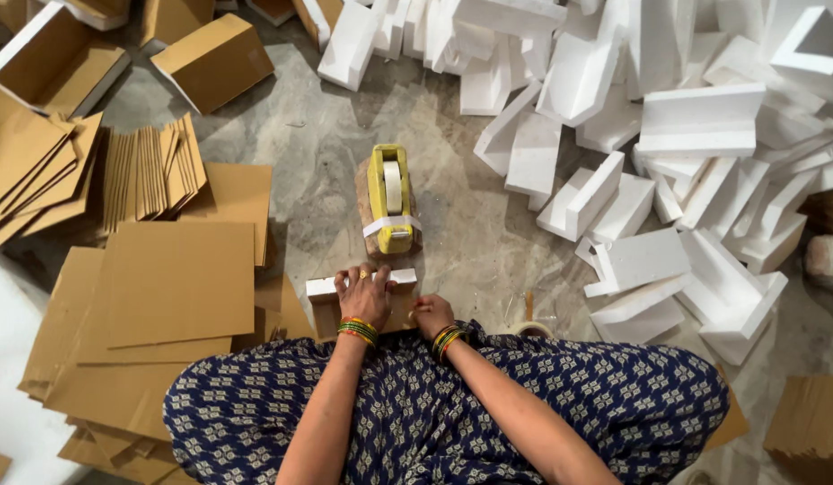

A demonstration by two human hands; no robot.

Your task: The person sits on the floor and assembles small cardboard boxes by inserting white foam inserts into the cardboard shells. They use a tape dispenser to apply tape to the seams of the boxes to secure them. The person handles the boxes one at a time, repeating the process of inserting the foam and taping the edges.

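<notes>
- Left hand (365, 295) lies flat, fingers spread, pressing on a small box (344, 301) of cardboard and white foam, low centre of the frame
- Right hand (431, 314) grips the box's right end
- Yellow tape dispenser (390, 199) stands just above, on the floor

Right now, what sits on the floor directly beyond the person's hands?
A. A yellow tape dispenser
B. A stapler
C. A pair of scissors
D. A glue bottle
A: the yellow tape dispenser stands just past the left hand on the small box.
</notes>
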